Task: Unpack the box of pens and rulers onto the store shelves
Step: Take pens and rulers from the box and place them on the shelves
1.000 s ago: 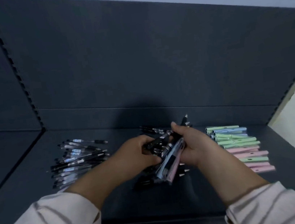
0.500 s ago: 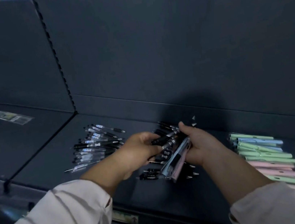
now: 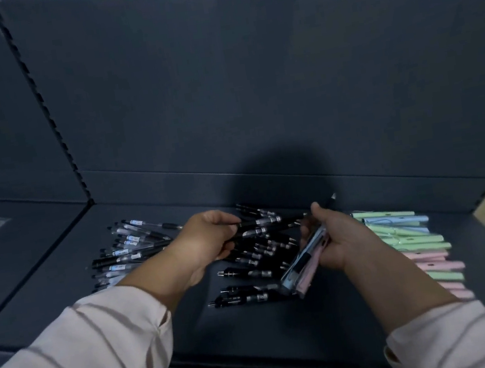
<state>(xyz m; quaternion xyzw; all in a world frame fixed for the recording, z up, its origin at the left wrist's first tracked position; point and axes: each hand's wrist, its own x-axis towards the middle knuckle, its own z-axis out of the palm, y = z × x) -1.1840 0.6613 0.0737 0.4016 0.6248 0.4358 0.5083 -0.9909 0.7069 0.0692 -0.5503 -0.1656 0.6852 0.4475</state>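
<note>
Centre frame: our left hand [image 3: 209, 243] curls round a couple of black silver-tipped pens [image 3: 267, 222] above the black pen pile [image 3: 255, 264] on the dark metal shelf [image 3: 286, 327]. Our right hand [image 3: 347, 239] grips a blue-and-pink pen bundle [image 3: 304, 264]. We should lay them parallel, tips aligned, clear of the pastel pens [image 3: 411, 238] at right.

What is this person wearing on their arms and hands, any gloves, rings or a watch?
Both arms are in long, loose sleeves of pale pinkish-white fabric crossed by thin, faint darker lines: the left sleeve and the right sleeve. The left hand and right hand are bare, with no gloves. No ring or watch shows in this dim, slightly blurred view.
</note>
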